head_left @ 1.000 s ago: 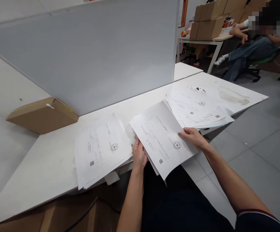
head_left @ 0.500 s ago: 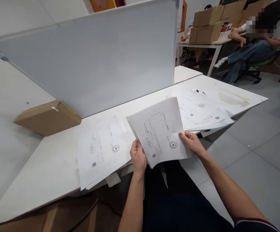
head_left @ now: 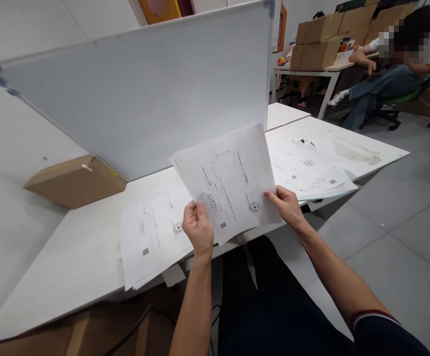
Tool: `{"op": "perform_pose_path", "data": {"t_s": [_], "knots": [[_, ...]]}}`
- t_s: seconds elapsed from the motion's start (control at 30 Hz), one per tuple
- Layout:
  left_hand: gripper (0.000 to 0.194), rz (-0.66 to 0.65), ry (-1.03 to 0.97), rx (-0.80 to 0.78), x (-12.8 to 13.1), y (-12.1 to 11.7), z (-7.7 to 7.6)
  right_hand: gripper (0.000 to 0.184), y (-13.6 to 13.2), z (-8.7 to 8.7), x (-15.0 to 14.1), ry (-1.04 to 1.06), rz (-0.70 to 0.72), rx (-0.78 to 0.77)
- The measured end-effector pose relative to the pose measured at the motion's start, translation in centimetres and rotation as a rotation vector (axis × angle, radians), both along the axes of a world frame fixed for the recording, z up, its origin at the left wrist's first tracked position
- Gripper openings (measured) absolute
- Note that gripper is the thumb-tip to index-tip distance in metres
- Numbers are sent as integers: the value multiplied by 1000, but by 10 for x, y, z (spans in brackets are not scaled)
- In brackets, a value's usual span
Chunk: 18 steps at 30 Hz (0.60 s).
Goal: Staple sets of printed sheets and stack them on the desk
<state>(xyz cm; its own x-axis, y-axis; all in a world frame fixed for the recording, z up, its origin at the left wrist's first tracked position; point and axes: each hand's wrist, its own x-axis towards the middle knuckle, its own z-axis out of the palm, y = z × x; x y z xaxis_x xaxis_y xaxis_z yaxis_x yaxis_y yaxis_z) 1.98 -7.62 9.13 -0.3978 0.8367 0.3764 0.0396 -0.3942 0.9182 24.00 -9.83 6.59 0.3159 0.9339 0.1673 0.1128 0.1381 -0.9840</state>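
I hold a thin bundle of printed sheets (head_left: 230,180) lifted off the white desk (head_left: 66,257), tilted toward me. My left hand (head_left: 198,228) pinches its lower left corner. Gripping the lower right edge, beside a round stamp mark, is my right hand (head_left: 286,205). A stack of similar printed papers (head_left: 151,237) lies on the desk to the left, overhanging the front edge. Further printed sheets (head_left: 311,170) are spread loosely on the desk to the right.
A tall white partition panel (head_left: 144,89) stands along the back of the desk. A flat cardboard box (head_left: 74,180) lies at its left end. At the far right a seated person (head_left: 393,74) is by a table stacked with cardboard boxes (head_left: 322,37). Grey tiled floor lies to the right.
Both hands have raised the bundle from low over the desk edge and tipped it more upright, shifting it slightly left. The piles on the desk have not moved.
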Motion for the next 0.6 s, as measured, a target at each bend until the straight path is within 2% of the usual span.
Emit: {"op": "perform_pose_path", "data": {"t_s": [0.1, 0.17, 0.37, 0.6], "knots": [[23, 16, 9, 129, -6, 8, 10, 29, 15, 10, -1, 83, 20, 104], [24, 3, -10, 156, -9, 12, 9, 27, 23, 10, -2, 138, 56, 150], [29, -144, -15, 63, -7, 12, -12, 29, 37, -12, -6, 174, 232, 156], [25, -115, 32, 63, -2, 13, -7, 34, 39, -20, -4, 197, 214, 158]]}}
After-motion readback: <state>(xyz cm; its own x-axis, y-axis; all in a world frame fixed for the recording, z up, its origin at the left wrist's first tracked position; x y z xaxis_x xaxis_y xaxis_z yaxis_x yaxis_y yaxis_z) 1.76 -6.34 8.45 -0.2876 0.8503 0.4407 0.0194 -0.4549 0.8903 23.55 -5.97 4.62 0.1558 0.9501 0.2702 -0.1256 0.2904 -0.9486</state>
